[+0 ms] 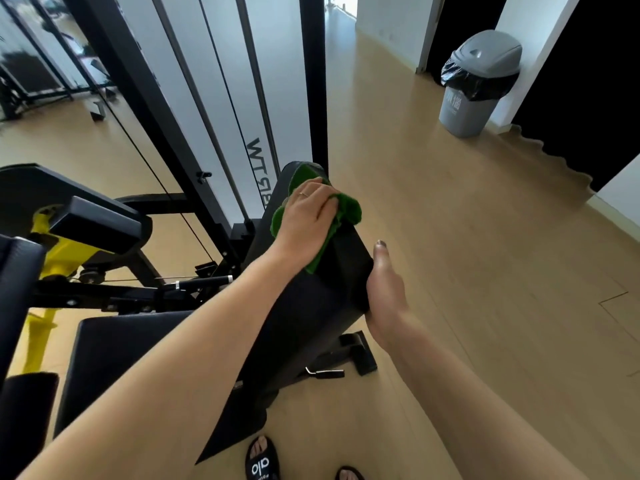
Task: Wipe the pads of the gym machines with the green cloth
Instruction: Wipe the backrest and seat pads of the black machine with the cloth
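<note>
The tall black back pad [304, 306] leans at a slant, so a hard push could rock it or let the green cloth [346, 213] slide off its top edge. The right hand [384, 289] grasps the pad's side. The left hand [306, 216] presses the bunched cloth there, fingers curled over it.

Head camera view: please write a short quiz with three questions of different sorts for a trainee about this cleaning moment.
1. True or false: the left hand presses the green cloth on the black back pad.
2. What does the right hand grip? A) grey bin B) edge of the back pad C) yellow lever
3. Fill in: the grey bin has a ____ bag inside.

Key: 1 true; 2 B; 3 black.
</note>
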